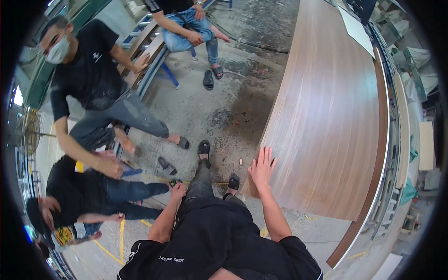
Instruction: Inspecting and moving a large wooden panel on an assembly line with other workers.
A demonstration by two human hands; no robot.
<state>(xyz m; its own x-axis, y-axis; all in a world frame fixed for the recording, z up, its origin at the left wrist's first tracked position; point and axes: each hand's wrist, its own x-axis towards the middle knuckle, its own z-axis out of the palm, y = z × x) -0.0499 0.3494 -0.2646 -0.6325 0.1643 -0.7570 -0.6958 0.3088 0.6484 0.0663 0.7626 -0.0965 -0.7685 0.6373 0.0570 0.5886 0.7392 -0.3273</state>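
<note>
My right hand rests flat with fingers stretched out on the left edge of a large wood-grain panel. The panel is brown with fine lengthwise stripes and lies to my right, running away from me. Beneath it, along its right side, shows the brown and white edge of another board. My left hand hangs beside my left thigh, apart from the panel. Its fingers point down and away, so their closure and anything in them are hidden.
A masked person sits at the left on a metal frame; another person sits beyond. A third person in a cap is at lower left. Loose slippers and a small wooden piece lie on the concrete floor.
</note>
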